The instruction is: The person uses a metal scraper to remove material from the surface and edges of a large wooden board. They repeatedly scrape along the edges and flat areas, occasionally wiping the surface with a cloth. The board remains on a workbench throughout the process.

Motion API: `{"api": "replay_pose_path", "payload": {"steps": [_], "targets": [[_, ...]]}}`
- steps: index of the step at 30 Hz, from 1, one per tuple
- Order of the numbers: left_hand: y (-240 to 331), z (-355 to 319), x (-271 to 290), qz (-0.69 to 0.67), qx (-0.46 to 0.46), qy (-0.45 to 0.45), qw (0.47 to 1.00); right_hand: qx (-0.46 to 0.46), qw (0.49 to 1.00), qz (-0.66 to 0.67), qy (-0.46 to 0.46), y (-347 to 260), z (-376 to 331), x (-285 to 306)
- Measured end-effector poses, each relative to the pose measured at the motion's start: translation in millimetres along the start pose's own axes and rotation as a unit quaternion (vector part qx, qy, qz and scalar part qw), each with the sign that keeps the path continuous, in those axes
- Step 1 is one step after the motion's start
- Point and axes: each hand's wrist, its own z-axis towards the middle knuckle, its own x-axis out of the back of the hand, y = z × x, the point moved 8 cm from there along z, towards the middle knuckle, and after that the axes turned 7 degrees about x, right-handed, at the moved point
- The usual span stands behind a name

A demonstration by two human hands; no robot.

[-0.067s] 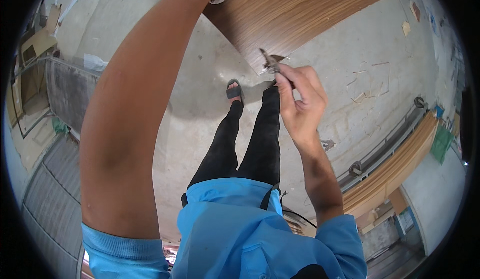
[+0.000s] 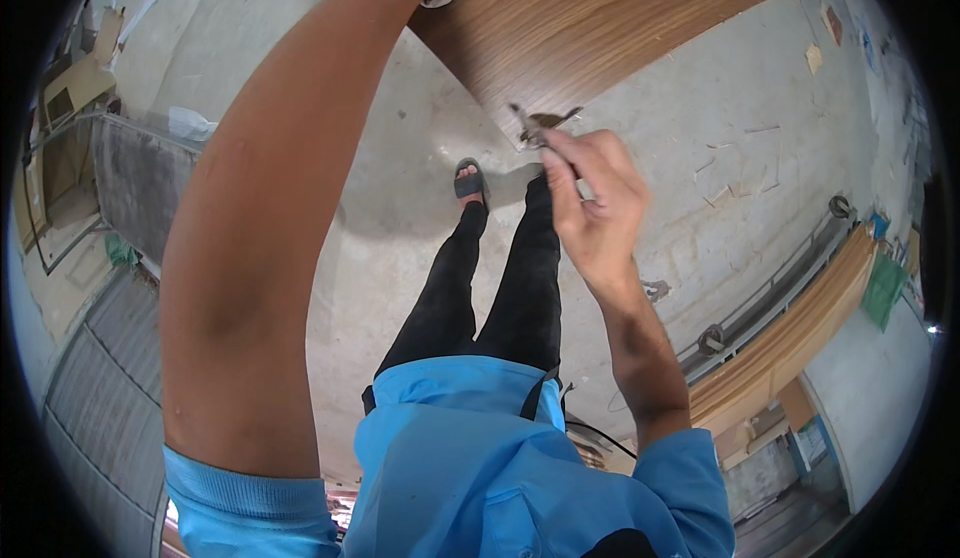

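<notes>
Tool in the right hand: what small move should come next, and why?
Probably steady the tool before any contact: it looks blurred in the right hand's grip, appears close to the wood-grain panel's near corner, and whether they touch cannot be told.

Your right hand (image 2: 602, 193) grips a blurred metal hand tool (image 2: 529, 126) at the wood-grain board's (image 2: 590, 28) near corner; contact is unclear. Your left arm (image 2: 270, 198) reaches the top edge, its hand cropped. Your grey slide sandal (image 2: 467, 181) rests on the concrete floor (image 2: 400, 168), left of that corner.
</notes>
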Motion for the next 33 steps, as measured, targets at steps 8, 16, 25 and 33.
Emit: {"api": "replay_pose_path", "payload": {"steps": [8, 16, 25, 33], "targets": [[0, 6, -8, 0.008, 0.014, -0.021, 1.0, 0.053, 0.994, -0.082, 0.042, 22, 37, 28], [-4, 11, -9, 0.018, 0.019, -0.012, 1.0, 0.137, 0.985, -0.104, 0.015, -28, 19, -13], [3, 12, -2, -0.008, -0.017, 0.023, 1.0, 0.154, 0.978, -0.137, 0.019, -14, 28, 0], [-1, 14, -14, 0.033, 0.024, -0.039, 0.998, 0.096, 0.985, -0.11, 0.088, -34, -19, -24]]}}
